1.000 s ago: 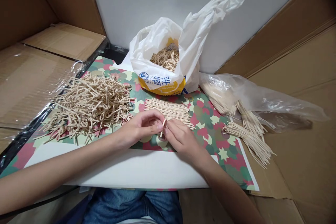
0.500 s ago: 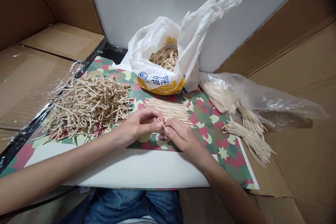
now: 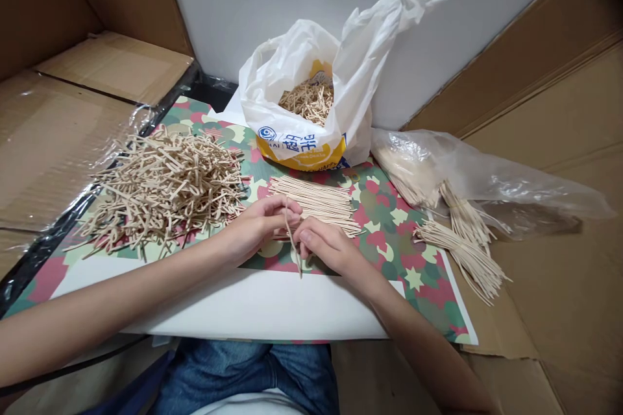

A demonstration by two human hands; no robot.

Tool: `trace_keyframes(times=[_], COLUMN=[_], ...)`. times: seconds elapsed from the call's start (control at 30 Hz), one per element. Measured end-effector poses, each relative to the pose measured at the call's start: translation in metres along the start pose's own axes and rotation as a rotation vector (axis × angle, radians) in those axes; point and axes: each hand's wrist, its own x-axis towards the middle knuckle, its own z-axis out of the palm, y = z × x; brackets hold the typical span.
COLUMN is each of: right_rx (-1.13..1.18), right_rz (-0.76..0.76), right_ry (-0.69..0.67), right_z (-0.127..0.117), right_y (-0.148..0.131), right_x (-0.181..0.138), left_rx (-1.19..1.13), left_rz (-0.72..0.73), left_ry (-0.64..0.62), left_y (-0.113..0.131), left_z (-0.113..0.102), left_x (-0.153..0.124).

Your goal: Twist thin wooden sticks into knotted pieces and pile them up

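Both the left hand (image 3: 256,228) and the right hand (image 3: 325,245) pinched one thin wooden stick (image 3: 292,243), near the loose stick row (image 3: 316,201)

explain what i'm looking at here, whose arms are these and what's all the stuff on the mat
There is no machine here. A person wears a camera on the head, so the one view looks forward and down at that person's own bare arms; the jeans at the bottom are their lap. The left hand and the right hand meet in the middle and together pinch one thin pale stick, whose lower end points toward the camera. They work over a camouflage-patterned mat. On it, to the left, lies a big pile of bent pale pieces, and just behind the hands a flat row of straight sticks. At the back stands a white bag holding more pieces. On the right are tied bundles and a clear bag. Cardboard surrounds it all.
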Motion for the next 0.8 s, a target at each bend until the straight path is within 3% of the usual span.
trace_keyframes(times=[0.23,0.33,0.47,0.57,0.8], right_rx=[-0.328,-0.384,-0.487,-0.451,-0.227], right_rz=[-0.185,-0.231,-0.236,-0.212,-0.227], right_ry=[0.05,-0.038,-0.175,-0.193,-0.229], right_z=[0.008,0.0,-0.012,-0.017,-0.028], right_y=[-0.001,-0.001,-0.002,-0.001,0.004], right_x=[0.0,-0.002,-0.006,-0.005,-0.003], left_rx=[-0.06,-0.025,0.358,0.513,0.364], left_rz=[-0.021,-0.079,-0.155,-0.168,-0.192], left_ry=[-0.02,-0.179,-0.386,-0.443,-0.388], left_y=[0.003,0.015,0.028,0.029,0.022], left_z=[-0.002,-0.01,-0.02,-0.024,-0.026], left_x=[0.0,-0.001,-0.003,-0.004,-0.001])
